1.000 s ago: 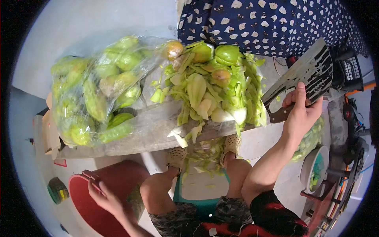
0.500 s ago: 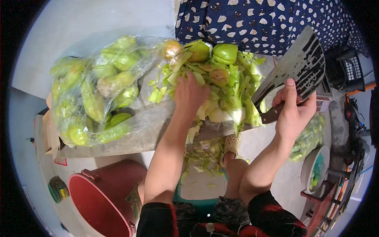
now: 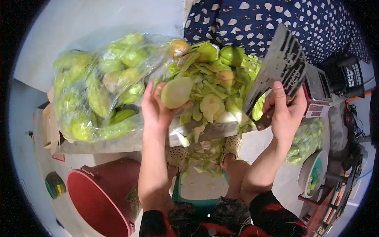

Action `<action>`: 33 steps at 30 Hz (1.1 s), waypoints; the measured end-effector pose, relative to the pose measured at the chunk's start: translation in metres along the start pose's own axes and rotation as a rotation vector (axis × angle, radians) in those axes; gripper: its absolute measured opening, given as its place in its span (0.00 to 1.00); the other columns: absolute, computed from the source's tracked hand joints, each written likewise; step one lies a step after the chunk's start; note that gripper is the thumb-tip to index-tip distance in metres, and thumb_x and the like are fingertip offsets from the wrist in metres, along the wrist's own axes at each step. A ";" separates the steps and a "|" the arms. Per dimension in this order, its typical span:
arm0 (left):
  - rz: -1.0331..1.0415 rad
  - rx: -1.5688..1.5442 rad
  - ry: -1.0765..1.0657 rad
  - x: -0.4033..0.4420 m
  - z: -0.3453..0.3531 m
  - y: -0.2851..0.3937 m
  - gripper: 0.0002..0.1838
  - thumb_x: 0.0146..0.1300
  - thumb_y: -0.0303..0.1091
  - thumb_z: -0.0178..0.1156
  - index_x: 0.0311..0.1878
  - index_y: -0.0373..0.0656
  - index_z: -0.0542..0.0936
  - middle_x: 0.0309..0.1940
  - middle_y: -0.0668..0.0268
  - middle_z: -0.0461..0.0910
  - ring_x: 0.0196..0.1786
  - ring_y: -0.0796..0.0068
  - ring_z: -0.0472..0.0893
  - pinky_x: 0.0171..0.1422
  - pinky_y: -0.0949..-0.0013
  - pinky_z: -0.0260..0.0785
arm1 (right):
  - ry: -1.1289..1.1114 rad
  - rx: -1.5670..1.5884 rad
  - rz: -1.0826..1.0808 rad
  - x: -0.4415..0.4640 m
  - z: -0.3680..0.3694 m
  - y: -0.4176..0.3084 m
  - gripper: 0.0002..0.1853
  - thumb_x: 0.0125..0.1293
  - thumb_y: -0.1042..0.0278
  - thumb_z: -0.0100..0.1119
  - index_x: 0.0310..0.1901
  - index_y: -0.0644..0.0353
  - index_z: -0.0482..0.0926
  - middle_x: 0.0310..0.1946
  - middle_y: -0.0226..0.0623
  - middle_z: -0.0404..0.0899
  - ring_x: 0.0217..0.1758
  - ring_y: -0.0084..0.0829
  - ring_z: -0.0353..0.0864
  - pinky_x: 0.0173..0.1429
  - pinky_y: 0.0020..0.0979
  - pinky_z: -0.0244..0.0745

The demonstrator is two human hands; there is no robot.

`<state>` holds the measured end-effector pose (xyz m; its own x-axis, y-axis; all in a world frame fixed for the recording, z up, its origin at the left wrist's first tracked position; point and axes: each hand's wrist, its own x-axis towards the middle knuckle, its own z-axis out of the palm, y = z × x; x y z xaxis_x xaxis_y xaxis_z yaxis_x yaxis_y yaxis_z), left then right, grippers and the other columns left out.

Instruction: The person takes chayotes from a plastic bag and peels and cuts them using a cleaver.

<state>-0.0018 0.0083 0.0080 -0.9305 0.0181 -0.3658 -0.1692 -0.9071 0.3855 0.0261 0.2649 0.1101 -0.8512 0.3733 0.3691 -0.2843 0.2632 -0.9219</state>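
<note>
Left hand (image 3: 156,110): we cradle a pale-green, oval peeled fruit (image 3: 177,93)
Right hand (image 3: 284,112): we grip a broad grey metal cleaver (image 3: 277,63)
Table (image 3: 102,147): heaped thin green peelings (image 3: 213,89)

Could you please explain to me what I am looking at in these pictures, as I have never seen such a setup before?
Certainly. There is no machine here: you see a person's two bare hands, viewed through one camera worn on that person's head, looking forward and down. The curved dark border frames its wide view. The left hand holds a smooth, pale green piece; the right hand grips a broad-bladed knife, blade raised. On the work surface lie a clear plastic bag of green produce and, beside it, a heap of peelings. A red bucket is on the floor.
</note>
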 end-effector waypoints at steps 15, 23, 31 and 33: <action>-0.239 -0.305 -0.160 0.008 -0.034 -0.001 0.27 0.73 0.55 0.42 0.65 0.48 0.70 0.61 0.60 0.74 0.64 0.57 0.72 0.67 0.39 0.60 | -0.720 -0.046 0.447 -0.033 0.078 0.032 0.17 0.73 0.59 0.55 0.29 0.61 0.71 0.14 0.28 0.71 0.14 0.20 0.71 0.19 0.24 0.63; -0.124 -0.019 -0.227 -0.004 -0.028 0.020 0.24 0.73 0.53 0.45 0.60 0.48 0.75 0.52 0.62 0.80 0.54 0.62 0.80 0.52 0.47 0.75 | -0.734 -0.034 0.473 -0.040 0.086 0.042 0.19 0.72 0.55 0.57 0.29 0.61 0.70 0.14 0.27 0.70 0.14 0.20 0.68 0.20 0.24 0.64; -0.050 -0.076 -0.296 -0.004 -0.032 0.034 0.23 0.72 0.51 0.49 0.57 0.42 0.75 0.50 0.61 0.81 0.51 0.63 0.82 0.55 0.51 0.76 | -0.738 -0.032 0.336 -0.049 0.095 0.043 0.17 0.70 0.57 0.59 0.31 0.61 0.69 0.14 0.27 0.66 0.13 0.20 0.65 0.18 0.25 0.65; -0.033 -0.084 -0.285 -0.006 -0.030 0.036 0.23 0.71 0.51 0.49 0.57 0.42 0.75 0.49 0.61 0.81 0.51 0.64 0.82 0.55 0.51 0.76 | -0.745 -0.024 0.348 -0.051 0.099 0.041 0.17 0.70 0.57 0.59 0.31 0.61 0.69 0.14 0.27 0.65 0.13 0.20 0.64 0.18 0.25 0.65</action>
<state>0.0069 -0.0369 -0.0014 -0.9806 0.1550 -0.1196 -0.1846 -0.9354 0.3016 0.0141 0.1688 0.0418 -0.9611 -0.2487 -0.1201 0.0521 0.2637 -0.9632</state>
